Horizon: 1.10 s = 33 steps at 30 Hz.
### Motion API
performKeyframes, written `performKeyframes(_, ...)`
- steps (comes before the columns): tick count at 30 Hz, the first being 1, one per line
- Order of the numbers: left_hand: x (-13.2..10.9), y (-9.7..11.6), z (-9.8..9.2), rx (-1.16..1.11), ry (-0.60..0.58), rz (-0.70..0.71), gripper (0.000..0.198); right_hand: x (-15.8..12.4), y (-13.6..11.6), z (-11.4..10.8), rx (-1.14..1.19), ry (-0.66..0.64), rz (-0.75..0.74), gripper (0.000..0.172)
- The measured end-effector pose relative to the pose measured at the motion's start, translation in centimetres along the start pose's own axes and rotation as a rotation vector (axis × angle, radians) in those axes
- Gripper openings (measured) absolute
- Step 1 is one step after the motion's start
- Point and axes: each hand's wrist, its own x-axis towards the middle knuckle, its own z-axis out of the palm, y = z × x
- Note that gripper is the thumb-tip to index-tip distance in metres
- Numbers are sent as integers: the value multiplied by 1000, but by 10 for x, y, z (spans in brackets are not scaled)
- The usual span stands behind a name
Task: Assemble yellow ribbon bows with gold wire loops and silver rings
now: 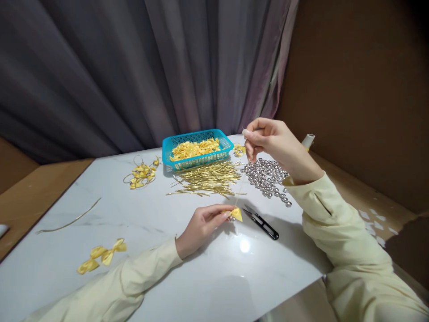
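One yellow bow (237, 213) is pinched by the left hand (202, 225) over the table (187, 286), with at least one silver bead (232, 218) at its edge. From it, one thread (238, 192) is stretched toward one o'clock and seems to be pinched by the raised right hand (271, 143). Taken from that bow, one pair of snips (266, 227) is laid at three o'clock, loose beads (263, 174), uncountable, are heaped at one, and uncountable wires (209, 178) at eleven, with one filled basket (221, 156) beyond. One lone wire (72, 219) is seen at nine; two or three spare bows (107, 257) are grouped between eight and nine.
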Motion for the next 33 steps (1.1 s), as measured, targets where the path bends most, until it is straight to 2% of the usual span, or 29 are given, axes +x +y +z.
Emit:
performKeyframes(10, 0, -3, 4, 78, 15, 57, 20, -2, -1, -2, -13, -40, -7, 17)
performKeyframes(17, 1, 0, 7, -67, -9, 13, 19, -2, 2, -2, 24, -90, -18, 15)
performKeyframes(22, 0, -1, 5, -139, -59, -51, 25, -2, 1, -1, 14, -77, -2, 17)
performKeyframes(33, 0, -6, 9, -61, -22, -61, 26, -2, 2, -2, 3, -69, -8, 16)
